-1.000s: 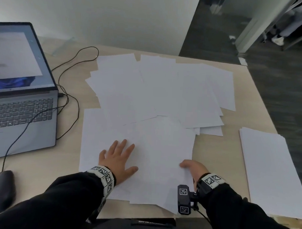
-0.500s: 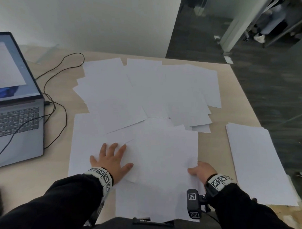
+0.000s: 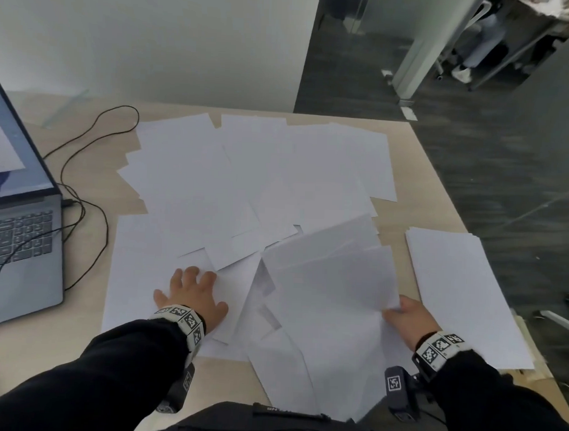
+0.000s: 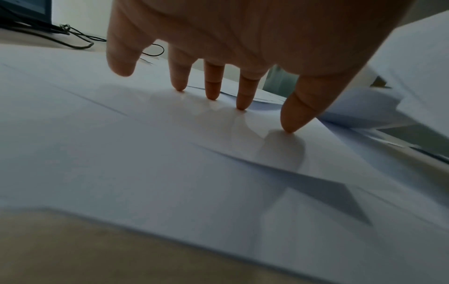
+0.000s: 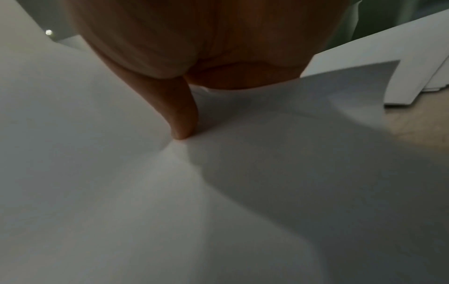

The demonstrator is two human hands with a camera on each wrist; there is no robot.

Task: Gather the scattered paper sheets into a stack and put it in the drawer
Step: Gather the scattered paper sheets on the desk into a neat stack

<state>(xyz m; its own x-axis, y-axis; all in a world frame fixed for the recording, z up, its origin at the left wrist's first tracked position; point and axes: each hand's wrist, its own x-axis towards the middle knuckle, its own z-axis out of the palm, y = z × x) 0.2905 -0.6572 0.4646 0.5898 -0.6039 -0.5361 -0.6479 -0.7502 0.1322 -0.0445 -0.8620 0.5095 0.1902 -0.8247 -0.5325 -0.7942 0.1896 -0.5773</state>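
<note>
Several white paper sheets (image 3: 255, 182) lie scattered and overlapping across the wooden desk (image 3: 405, 216). My left hand (image 3: 190, 292) lies flat with spread straight fingers (image 4: 212, 84) pressing on the near-left sheets (image 4: 121, 153). My right hand (image 3: 405, 316) pinches the right edge of a few sheets (image 3: 332, 281), thumb (image 5: 181, 115) on top, and that edge is raised off the desk. A neat stack of paper (image 3: 461, 292) lies at the desk's right edge. No drawer is in view.
An open grey laptop (image 3: 18, 238) stands at the left, with black cables (image 3: 81, 182) looping between it and the sheets. A white wall rises behind the desk. Dark floor lies beyond the desk's right edge.
My right hand has lifted the right edge of the near sheets and drawn them rightward. My left hand stays pressed on the left sheets. The head view has shifted right.
</note>
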